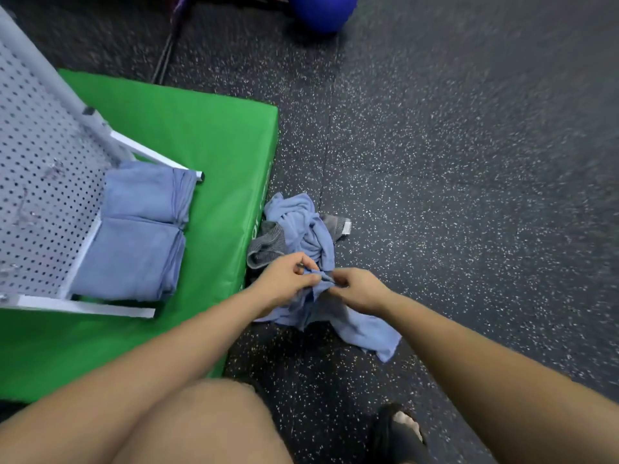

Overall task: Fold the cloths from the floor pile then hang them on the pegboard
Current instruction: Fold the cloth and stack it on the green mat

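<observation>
Your left grip [288, 279] and right grip [360, 289] meet low over the speckled rubber floor [452, 162]. Both pinch the same bunched edge of a blue cloth [361, 333]. The thumb and fingertips of each grip are curled tight on the fabric, and the two grips almost touch.

Below the grips the blue cloth hangs crumpled, with its tail lying on the floor under your right forearm. Just beyond the grips lies the floor pile [301, 226]. In it, more blue fabric is tangled over a grey cloth [268, 246], and a grey corner pokes out on the right.

To the left of the grips a green mat [201, 135] sits against the pile. A white pegboard [40, 169] stands on the mat and looks tilted from this angle. Two folded blue cloths [140, 259], one just beyond the other, seem to hang at its lower edge, though blur hides any hooks.

Far beyond the grips is a blue ball [321, 11]. Your bare knee [201, 423] is nearest you, below the grips.
</observation>
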